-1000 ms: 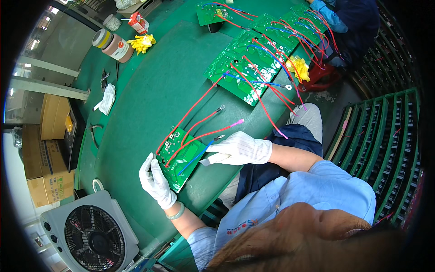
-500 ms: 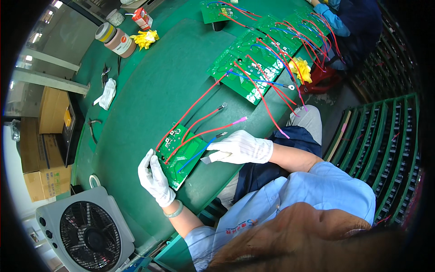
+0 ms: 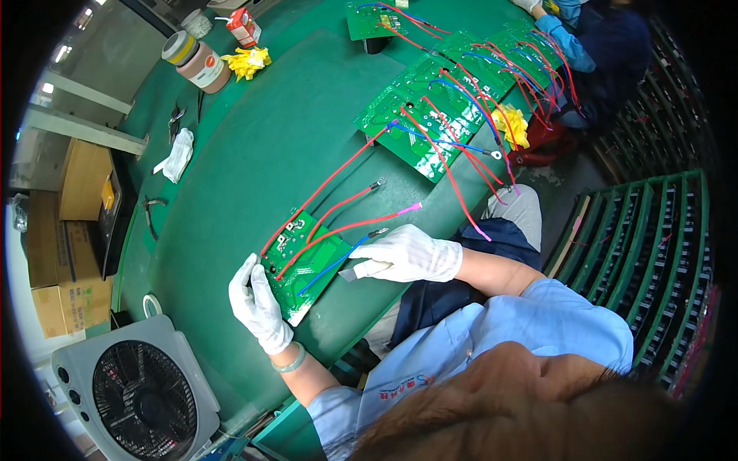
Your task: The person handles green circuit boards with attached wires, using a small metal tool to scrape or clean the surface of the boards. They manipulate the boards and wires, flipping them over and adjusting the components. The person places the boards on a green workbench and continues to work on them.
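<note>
A green circuit board (image 3: 315, 265) lies tilted on the near part of the bench, with red wires (image 3: 346, 227) and a blue wire (image 3: 335, 265) running from it. My left hand (image 3: 261, 303), in a white glove, grips the board's left edge, its fingertips by the root of a long red wire. At the board's right side my right hand (image 3: 411, 255), gloved too, is closed on a small flat grey blade-like piece (image 3: 352, 273); its exact kind is unclear. The blue wire's lug end comes close to my right fingers.
Several wired circuit boards (image 3: 419, 142) line the right of the green bench (image 3: 254, 154). A co-worker's sleeve (image 3: 567, 48) shows beyond. Yellow gloves (image 3: 247, 63), a jar (image 3: 201, 69), pliers (image 3: 151, 217) and a white glove (image 3: 179, 156) lie left. A fan (image 3: 146, 392) stands nearest left.
The whole view has shifted slightly. Both hands keep nearly the same places at the board, and the blade-like piece stays in my right hand.
</note>
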`<state>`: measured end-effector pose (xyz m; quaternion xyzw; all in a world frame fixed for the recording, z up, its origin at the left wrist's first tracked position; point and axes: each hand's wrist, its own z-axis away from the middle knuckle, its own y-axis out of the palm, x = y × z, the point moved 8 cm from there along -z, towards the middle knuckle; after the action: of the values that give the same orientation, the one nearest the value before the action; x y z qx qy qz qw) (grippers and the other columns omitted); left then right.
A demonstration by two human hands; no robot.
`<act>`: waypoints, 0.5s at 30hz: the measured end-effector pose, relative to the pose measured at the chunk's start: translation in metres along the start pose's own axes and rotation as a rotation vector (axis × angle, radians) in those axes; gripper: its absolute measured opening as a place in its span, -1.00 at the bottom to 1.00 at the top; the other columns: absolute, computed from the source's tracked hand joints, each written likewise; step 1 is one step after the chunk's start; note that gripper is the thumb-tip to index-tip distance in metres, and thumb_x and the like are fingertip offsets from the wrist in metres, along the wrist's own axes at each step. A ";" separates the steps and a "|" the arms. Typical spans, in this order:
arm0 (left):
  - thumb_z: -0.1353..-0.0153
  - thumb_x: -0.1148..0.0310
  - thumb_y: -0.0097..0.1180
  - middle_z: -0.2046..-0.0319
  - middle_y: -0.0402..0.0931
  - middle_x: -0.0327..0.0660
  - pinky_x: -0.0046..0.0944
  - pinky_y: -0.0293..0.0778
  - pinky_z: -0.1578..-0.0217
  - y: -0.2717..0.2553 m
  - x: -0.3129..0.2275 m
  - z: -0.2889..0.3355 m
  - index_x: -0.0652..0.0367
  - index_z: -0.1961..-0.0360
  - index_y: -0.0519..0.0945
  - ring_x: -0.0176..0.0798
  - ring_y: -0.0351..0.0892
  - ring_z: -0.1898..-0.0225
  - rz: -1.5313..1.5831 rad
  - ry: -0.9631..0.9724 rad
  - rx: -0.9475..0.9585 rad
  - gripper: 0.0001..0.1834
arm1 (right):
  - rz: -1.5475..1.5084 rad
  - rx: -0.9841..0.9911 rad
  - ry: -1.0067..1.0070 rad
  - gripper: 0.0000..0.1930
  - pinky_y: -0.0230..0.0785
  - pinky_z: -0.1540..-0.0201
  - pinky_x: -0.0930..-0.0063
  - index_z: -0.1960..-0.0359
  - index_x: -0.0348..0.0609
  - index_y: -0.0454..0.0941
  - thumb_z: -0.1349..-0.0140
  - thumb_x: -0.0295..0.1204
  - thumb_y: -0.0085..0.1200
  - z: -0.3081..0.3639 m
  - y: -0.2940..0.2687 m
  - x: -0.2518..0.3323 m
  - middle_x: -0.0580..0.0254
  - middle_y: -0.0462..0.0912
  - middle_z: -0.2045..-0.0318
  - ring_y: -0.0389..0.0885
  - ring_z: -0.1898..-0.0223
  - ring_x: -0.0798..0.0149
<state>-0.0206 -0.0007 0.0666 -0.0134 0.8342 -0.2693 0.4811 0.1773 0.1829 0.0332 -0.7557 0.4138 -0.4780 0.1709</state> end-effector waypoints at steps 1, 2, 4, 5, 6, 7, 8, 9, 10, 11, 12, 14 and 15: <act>-0.28 0.52 0.18 0.13 0.66 -0.05 -0.32 0.52 0.08 0.000 -0.002 0.000 0.36 0.12 0.60 -0.26 0.63 0.14 -0.018 0.013 -0.001 -0.83 | -0.012 -0.012 -0.006 -0.58 0.45 0.53 0.30 -0.09 0.00 0.54 -0.19 -0.24 0.15 0.000 0.000 0.000 0.21 0.66 0.46 0.64 0.49 0.11; -0.28 0.52 0.18 0.13 0.66 -0.05 -0.32 0.52 0.08 0.000 -0.004 0.000 0.35 0.12 0.60 -0.26 0.63 0.14 -0.035 0.027 -0.002 -0.82 | -0.023 -0.023 -0.012 -0.59 0.45 0.53 0.30 -0.09 0.00 0.54 -0.19 -0.24 0.15 0.000 0.000 0.000 0.20 0.66 0.46 0.64 0.49 0.11; -0.28 0.52 0.17 0.13 0.66 -0.05 -0.31 0.52 0.08 0.000 -0.006 0.000 0.35 0.11 0.60 -0.26 0.63 0.14 -0.043 0.022 -0.007 -0.82 | -0.045 -0.025 0.012 -0.60 0.44 0.53 0.30 -0.07 0.00 0.55 -0.19 -0.24 0.16 -0.003 -0.002 0.001 0.20 0.66 0.48 0.64 0.50 0.12; -0.28 0.53 0.17 0.13 0.66 -0.05 -0.31 0.52 0.07 -0.001 -0.004 0.000 0.36 0.11 0.60 -0.26 0.63 0.14 -0.034 0.003 -0.008 -0.82 | -0.056 -0.027 0.024 -0.61 0.44 0.53 0.31 -0.06 -0.01 0.56 -0.19 -0.24 0.16 -0.003 -0.003 0.001 0.20 0.65 0.49 0.63 0.50 0.12; -0.29 0.53 0.17 0.13 0.66 -0.05 -0.31 0.52 0.07 0.000 -0.003 0.000 0.36 0.11 0.60 -0.25 0.63 0.14 -0.018 -0.016 -0.008 -0.82 | -0.044 -0.024 0.023 -0.61 0.44 0.53 0.31 -0.06 -0.01 0.56 -0.19 -0.24 0.16 -0.003 -0.004 0.002 0.19 0.66 0.49 0.63 0.50 0.12; -0.29 0.54 0.16 0.13 0.65 -0.03 -0.30 0.53 0.06 0.002 -0.005 0.000 0.37 0.11 0.59 -0.24 0.62 0.13 0.001 0.000 -0.002 -0.82 | -0.033 -0.021 0.021 -0.62 0.44 0.53 0.32 -0.05 -0.01 0.57 -0.19 -0.24 0.16 -0.002 -0.005 0.002 0.19 0.66 0.49 0.63 0.50 0.12; -0.29 0.54 0.16 0.12 0.65 -0.03 -0.30 0.53 0.06 0.003 -0.006 0.000 0.37 0.11 0.59 -0.24 0.62 0.13 -0.001 0.010 0.002 -0.82 | -0.022 -0.018 0.020 -0.62 0.44 0.52 0.32 -0.05 -0.02 0.57 -0.20 -0.25 0.16 -0.002 -0.006 0.002 0.18 0.66 0.48 0.63 0.50 0.12; -0.29 0.54 0.16 0.12 0.65 -0.02 -0.30 0.52 0.05 0.002 -0.006 0.000 0.38 0.10 0.59 -0.23 0.62 0.12 -0.008 0.017 0.005 -0.82 | -0.014 -0.024 0.002 -0.63 0.44 0.52 0.32 -0.05 0.00 0.57 -0.20 -0.25 0.15 -0.003 -0.007 0.004 0.19 0.66 0.48 0.63 0.50 0.12; -0.29 0.54 0.15 0.12 0.64 -0.01 -0.30 0.52 0.05 0.001 -0.007 0.000 0.38 0.10 0.59 -0.23 0.62 0.12 -0.014 0.025 0.008 -0.81 | -0.007 -0.030 -0.016 -0.63 0.44 0.52 0.33 -0.06 0.02 0.57 -0.21 -0.25 0.15 -0.004 -0.009 0.007 0.20 0.66 0.47 0.63 0.51 0.13; -0.29 0.54 0.16 0.11 0.64 0.00 -0.29 0.52 0.04 0.002 -0.007 0.000 0.39 0.09 0.58 -0.22 0.62 0.11 0.000 0.023 0.007 -0.80 | 0.000 -0.035 -0.035 -0.63 0.44 0.51 0.33 -0.06 0.04 0.57 -0.21 -0.25 0.14 -0.005 -0.011 0.009 0.21 0.66 0.47 0.63 0.51 0.14; -0.29 0.53 0.16 0.11 0.64 0.00 -0.29 0.52 0.04 0.002 -0.007 0.000 0.39 0.09 0.58 -0.22 0.62 0.12 -0.010 0.015 0.009 -0.80 | 0.005 -0.039 -0.055 -0.64 0.44 0.51 0.34 -0.07 0.06 0.57 -0.22 -0.25 0.13 -0.006 -0.012 0.012 0.22 0.66 0.46 0.63 0.51 0.15; -0.29 0.52 0.16 0.11 0.64 0.00 -0.28 0.52 0.03 0.003 -0.009 0.000 0.39 0.09 0.58 -0.22 0.62 0.12 -0.029 -0.002 0.011 -0.80 | -0.041 0.076 0.069 -0.55 0.51 0.38 0.25 -0.08 0.04 0.55 -0.11 -0.28 0.22 0.000 -0.001 -0.001 0.22 0.68 0.29 0.66 0.40 0.07; -0.29 0.52 0.16 0.11 0.64 -0.01 -0.28 0.51 0.03 0.002 -0.010 0.000 0.38 0.09 0.58 -0.22 0.62 0.12 -0.046 0.010 0.014 -0.80 | -0.066 0.135 0.130 -0.50 0.54 0.31 0.20 -0.09 0.03 0.54 -0.05 -0.29 0.27 0.001 0.004 -0.005 0.21 0.69 0.20 0.68 0.34 0.03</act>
<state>-0.0150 0.0040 0.0736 -0.0276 0.8342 -0.2863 0.4705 0.1758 0.1843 0.0275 -0.7231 0.3657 -0.5583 0.1782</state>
